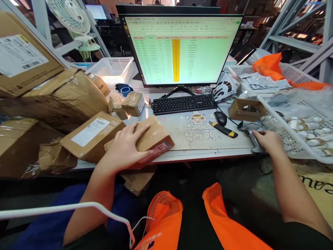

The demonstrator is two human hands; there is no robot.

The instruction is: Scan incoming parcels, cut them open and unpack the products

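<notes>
your left hand (pixel 127 147) is at the centre-left of the frame, its grip clamped on a taped box (pixel 153 135), fingers spread over the top and thumb along the near side. that box sits slightly tilted at the near edge of the desk (pixel 197 153), a little left of the frame's centre, with a printed label on its near face. your right hand (pixel 270 140), at the right of the frame, has its grip closed on a grey handle (pixel 256 144) by the desk edge; the fingers hide part of it, so you cannot tell its full shape.

just left of the taped box lies a carton with a white label (pixel 95 137), and a bulky taped carton (pixel 57 99) fills the left of the frame behind it. a small box (pixel 134 104) stands near the keyboard (pixel 184 104), below the lit monitor (pixel 179 52) at upper centre. right of centre, a yellow-and-black cutter (pixel 223 129) lies beside the mouse (pixel 220 118), with a small open carton (pixel 235 111) near them. at the right edge, a white basket (pixel 283 137) holds small white-capped bottles (pixel 316 133).
</notes>
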